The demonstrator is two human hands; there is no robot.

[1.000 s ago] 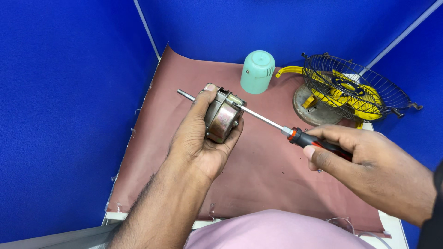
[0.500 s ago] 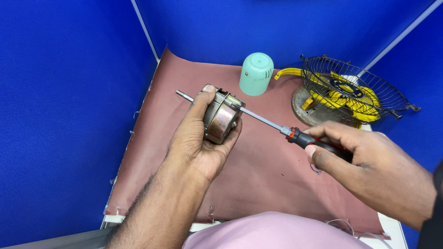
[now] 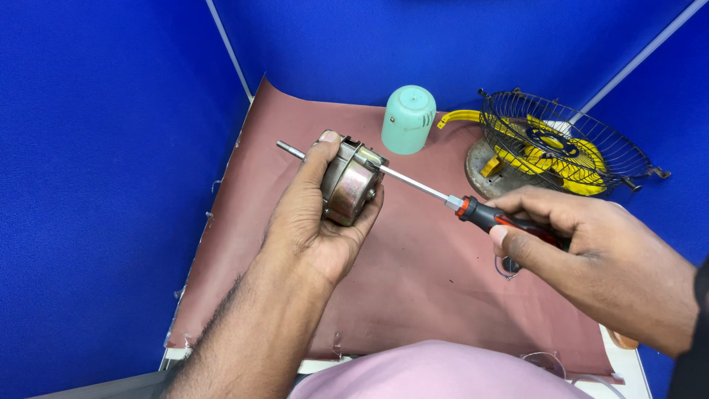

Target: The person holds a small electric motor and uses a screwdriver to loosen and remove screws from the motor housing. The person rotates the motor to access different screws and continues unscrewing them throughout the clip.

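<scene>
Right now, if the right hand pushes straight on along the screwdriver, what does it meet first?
The small motor held in the left hand. The right hand points the screwdriver up-left, and its tip already sits at the motor housing; exact contact is unclear.

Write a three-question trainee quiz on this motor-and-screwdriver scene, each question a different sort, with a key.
1. True or false: the left hand grips the small electric motor off the mat.
2. Which tool does the right hand hold? A) pliers B) screwdriver C) hammer
3. Fill in: behind the motor stands a mint-green ___, left of the wire fan guard.

Key:
1. True; the fingers wrap around it above the brown mat.
2. B; its tip meets the motor housing.
3. cap.
</scene>
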